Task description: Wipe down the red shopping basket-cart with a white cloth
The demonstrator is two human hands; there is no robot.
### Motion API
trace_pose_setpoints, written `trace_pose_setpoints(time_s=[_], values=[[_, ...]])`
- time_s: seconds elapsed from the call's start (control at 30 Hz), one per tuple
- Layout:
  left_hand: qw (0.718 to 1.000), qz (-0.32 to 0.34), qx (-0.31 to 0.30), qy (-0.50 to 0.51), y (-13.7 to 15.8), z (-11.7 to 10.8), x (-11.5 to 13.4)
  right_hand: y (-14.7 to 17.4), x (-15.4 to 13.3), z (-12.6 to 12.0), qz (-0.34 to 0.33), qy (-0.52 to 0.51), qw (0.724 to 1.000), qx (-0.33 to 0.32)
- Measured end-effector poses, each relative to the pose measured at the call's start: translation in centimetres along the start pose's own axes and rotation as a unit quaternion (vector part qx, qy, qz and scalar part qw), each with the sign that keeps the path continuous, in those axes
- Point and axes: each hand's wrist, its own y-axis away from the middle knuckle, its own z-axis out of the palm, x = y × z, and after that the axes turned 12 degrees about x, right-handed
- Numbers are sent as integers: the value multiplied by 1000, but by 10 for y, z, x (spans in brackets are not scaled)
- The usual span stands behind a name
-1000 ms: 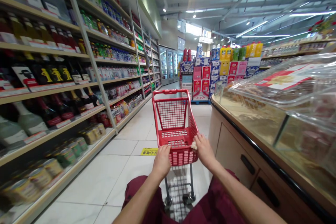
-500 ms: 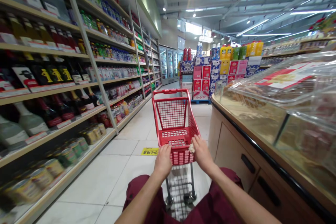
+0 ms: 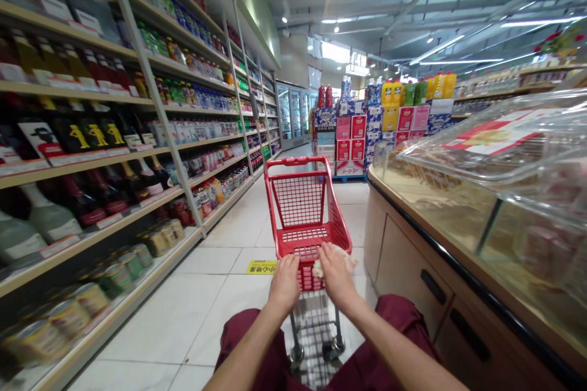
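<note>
A red plastic shopping cart (image 3: 340, 229) on grey wheels stands directly before me, its basket showing no goods. My left hand (image 3: 285, 281) is closed over the near rim of the basket, at its left corner. Under my right hand (image 3: 337, 275) a crumpled whitish cloth (image 3: 349, 259) is pressed against the same rim, right of the middle. Cloth edges stick out on both sides of the fingers. The fingertips of both hands point away from me, over the rim. My knees in dark red trousers flank the cart's wheels.
Tall shelves (image 3: 181, 146) of bottles and cans run along the left. A glass-topped counter (image 3: 413, 214) with clear lids is close on the right. Stacked drink cartons (image 3: 351, 140) stand ahead, with glass-door fridges (image 3: 293, 110) beyond. A yellow sticker (image 3: 261, 267) marks the tiled floor.
My right hand has slid left along the near rim with the cloth, away from the right corner, and more of the cloth shows. My left hand stays in place on the rim.
</note>
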Motion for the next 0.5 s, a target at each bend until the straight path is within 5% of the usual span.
trace_pose_setpoints(time_s=[0.13,0.33,0.5], values=[[1000,4,-16,-8,1,-3,-2,-1,-19,10,-54,-29,998,-14],[999,-15,-10,-27,2,-1,-1,-7,32,-25,57,69,996,-26],[998,-24,-36,-34,2,-1,0,-11,-6,-13,-42,2,995,-89]])
